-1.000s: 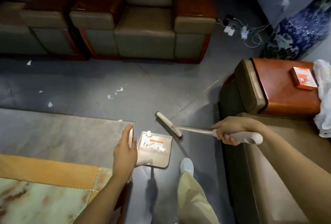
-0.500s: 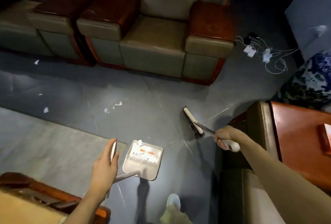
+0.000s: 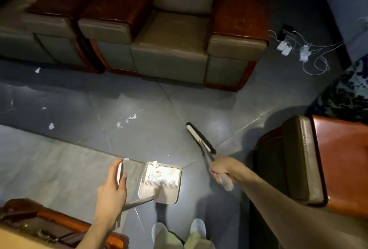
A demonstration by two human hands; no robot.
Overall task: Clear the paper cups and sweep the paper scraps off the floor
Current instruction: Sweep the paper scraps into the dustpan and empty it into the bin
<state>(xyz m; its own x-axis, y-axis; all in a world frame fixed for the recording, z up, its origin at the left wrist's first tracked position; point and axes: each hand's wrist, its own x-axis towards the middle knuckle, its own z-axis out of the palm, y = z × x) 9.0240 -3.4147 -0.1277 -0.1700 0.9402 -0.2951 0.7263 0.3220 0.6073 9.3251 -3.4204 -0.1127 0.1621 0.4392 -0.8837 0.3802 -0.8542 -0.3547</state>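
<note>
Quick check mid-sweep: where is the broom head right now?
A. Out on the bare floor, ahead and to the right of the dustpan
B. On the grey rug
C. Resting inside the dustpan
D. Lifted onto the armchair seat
A. The broom head sits on the dark tiles beyond the dustpan, held out by the right hand, while the left hand grips the dustpan handle.

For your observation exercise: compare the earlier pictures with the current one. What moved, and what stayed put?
The long-handled brush with the white head swung away from the beige plastic dustpan, out across the floor. The right hand still grips its handle; the left hand still holds the dustpan's. The white paper scraps lie unswept.
</note>
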